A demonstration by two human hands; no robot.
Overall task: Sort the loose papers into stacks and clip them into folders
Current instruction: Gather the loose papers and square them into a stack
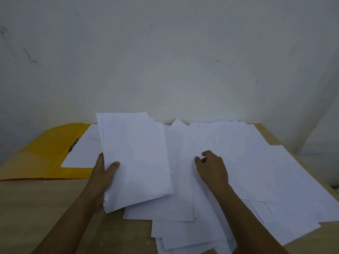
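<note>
My left hand (105, 173) grips a stack of white papers (135, 158) at its lower left edge, thumb on top, holding it tilted above the table. My right hand (211, 166) rests on the spread of loose white papers (256, 171) covering the right half of the table, thumb and forefinger pinching at a sheet's edge. An open yellow folder (45, 154) lies flat at the left, with a white sheet (82, 153) under its metal clip (73, 144).
The wooden table (45, 208) has bare surface at the front left. A grey-white wall (165, 61) stands right behind the table. Loose sheets overhang toward the front right edge.
</note>
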